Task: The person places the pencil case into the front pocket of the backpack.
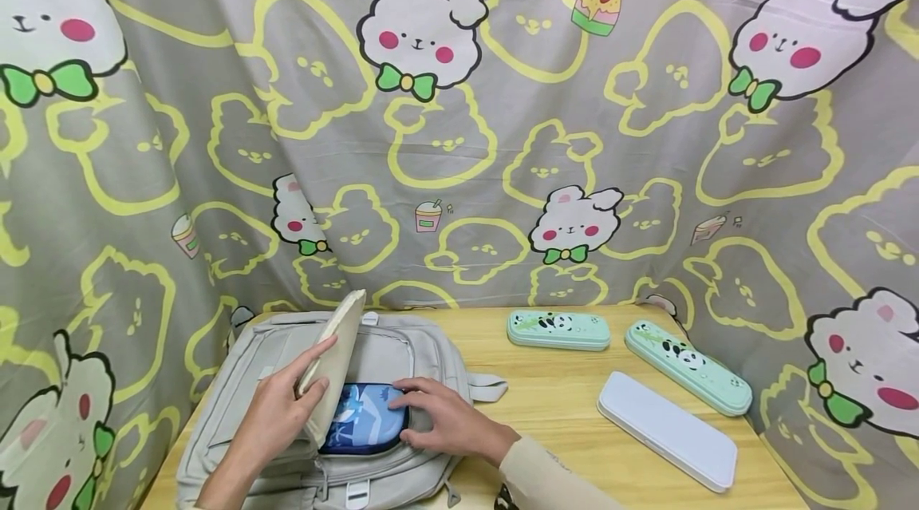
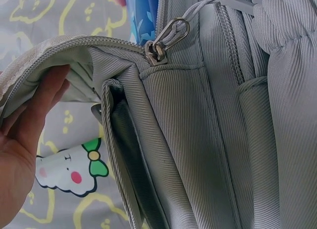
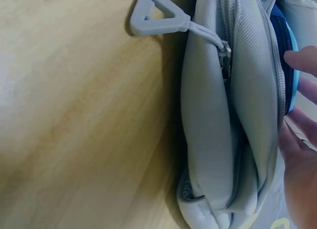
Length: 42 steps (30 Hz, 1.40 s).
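Note:
A grey backpack [image 1: 251, 382] lies on the table with its front pocket unzipped. My left hand [image 1: 276, 406] pinches the raised pocket flap [image 1: 343, 350] and holds it up; in the left wrist view the hand [image 2: 25, 135] is at the flap's [image 2: 54, 51] inner side. In the pocket lies a blue patterned zipped case [image 1: 369, 418]. My right hand [image 1: 448, 418] grips the case's right end, and in the right wrist view the fingers of that hand [image 3: 302, 110] are on the case's [image 3: 285, 61] edge, thumb apart from the other fingers.
Two green panda cases [image 1: 558, 330] [image 1: 689, 366] and a white case [image 1: 668, 430] lie on the wooden table [image 1: 531, 390] to the right. A patterned curtain [image 1: 459, 135] hangs behind. The backpack's strap loop [image 1: 488, 387] sticks out rightward.

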Available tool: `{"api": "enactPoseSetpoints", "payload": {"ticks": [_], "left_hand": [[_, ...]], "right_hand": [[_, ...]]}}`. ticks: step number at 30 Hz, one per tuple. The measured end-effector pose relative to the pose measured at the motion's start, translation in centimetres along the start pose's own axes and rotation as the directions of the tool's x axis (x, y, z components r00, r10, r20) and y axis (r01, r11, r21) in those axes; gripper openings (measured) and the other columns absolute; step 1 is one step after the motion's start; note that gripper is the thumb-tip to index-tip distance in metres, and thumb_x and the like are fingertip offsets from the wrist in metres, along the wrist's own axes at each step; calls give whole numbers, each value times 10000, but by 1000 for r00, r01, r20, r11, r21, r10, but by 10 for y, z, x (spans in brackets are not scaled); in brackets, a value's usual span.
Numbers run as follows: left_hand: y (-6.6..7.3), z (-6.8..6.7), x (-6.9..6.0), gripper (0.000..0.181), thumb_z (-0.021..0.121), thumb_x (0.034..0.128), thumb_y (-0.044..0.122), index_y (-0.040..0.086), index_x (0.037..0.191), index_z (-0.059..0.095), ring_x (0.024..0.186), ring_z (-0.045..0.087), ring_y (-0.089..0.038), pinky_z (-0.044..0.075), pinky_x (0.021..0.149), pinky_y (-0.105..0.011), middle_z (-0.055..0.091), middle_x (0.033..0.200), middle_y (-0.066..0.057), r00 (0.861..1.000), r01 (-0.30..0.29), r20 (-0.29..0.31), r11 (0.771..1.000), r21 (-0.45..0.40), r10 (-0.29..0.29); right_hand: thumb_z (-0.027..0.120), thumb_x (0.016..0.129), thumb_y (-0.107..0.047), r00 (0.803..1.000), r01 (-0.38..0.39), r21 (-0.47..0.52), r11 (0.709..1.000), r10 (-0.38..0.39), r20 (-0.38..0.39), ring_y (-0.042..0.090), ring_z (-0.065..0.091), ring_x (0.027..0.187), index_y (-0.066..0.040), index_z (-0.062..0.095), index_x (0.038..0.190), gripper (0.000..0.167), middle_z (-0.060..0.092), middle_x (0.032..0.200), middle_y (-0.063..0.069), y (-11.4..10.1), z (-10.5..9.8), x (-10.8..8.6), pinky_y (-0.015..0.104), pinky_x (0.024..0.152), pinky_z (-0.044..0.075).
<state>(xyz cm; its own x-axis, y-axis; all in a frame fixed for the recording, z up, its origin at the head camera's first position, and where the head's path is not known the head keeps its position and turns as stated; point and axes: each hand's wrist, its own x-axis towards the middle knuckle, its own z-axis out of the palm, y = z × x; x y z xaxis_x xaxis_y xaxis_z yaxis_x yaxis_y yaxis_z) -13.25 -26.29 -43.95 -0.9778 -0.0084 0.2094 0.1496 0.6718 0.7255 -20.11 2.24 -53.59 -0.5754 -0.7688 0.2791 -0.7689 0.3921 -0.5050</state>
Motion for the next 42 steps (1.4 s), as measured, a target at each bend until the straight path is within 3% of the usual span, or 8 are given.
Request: {"api": "enactPoseSetpoints", "payload": {"ticks": [12,22,35,42], "left_hand": [[-1,3,-1,616,686,1060,38,277,1613,557,431,396,-72,439,456,-281,678,1418,-310,999,-38,-28,999,-5,38],[-2,2,-1,603,687,1067,61,286,1611,559,400,356,-96,426,451,-286,580,1574,-269,999,-30,-35,999,-19,29],[-1,6,1,597,688,1057,34,270,1594,583,393,318,-66,414,435,-282,604,1532,-298,997,-59,-47,998,-36,58],[1,6,2,599,681,1056,17,269,1592,587,412,338,-65,427,446,-282,600,1522,-319,997,-61,-42,997,-47,59]], "right_hand": [[760,1049,-299,999,-20,64,998,22,-25,196,533,1510,-238,712,1427,386,553,1638,17,-2,3,0,389,1222,475],[759,1054,-310,998,-11,43,999,13,-63,182,560,1479,-236,722,1412,367,565,1623,13,-14,14,14,373,1191,498],[765,1051,-303,996,37,21,999,-35,-86,172,590,1448,-207,721,1414,378,577,1604,38,-23,20,25,315,1163,515],[747,1063,-320,997,18,29,999,-16,-71,156,576,1458,-221,714,1425,377,565,1614,22,-29,23,30,309,1166,511]]}}
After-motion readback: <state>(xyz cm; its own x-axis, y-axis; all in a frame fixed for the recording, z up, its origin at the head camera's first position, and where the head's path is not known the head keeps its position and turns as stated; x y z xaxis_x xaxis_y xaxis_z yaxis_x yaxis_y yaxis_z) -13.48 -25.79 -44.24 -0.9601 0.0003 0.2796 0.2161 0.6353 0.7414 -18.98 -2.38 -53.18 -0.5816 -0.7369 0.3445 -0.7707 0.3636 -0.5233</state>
